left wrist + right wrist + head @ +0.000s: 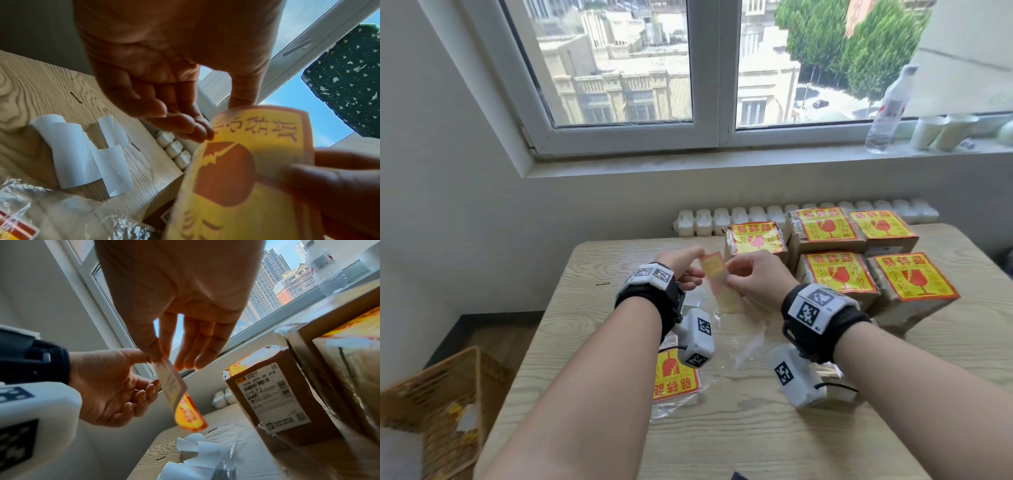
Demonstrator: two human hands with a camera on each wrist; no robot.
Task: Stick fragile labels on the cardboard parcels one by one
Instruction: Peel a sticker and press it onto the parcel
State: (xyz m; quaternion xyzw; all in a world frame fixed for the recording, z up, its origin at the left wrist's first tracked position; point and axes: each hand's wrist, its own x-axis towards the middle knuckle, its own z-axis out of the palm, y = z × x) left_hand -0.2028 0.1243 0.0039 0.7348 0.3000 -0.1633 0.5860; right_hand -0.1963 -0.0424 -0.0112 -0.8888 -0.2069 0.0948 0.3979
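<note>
A yellow and red fragile label hangs in the air over the table between both hands. My left hand pinches its upper left edge between thumb and fingertips. My right hand pinches the label near its top with thumb and index finger. The label curls, and its lower corner peels away. Several cardboard parcels with fragile labels on top stand at the table's right back. One of these parcels shows a white shipping sticker on its side.
A stack of fragile labels lies in a clear plastic bag below my left wrist. Curled white backing strips lie on the wooden table. A wicker basket stands on the floor at the left. A water bottle stands on the windowsill.
</note>
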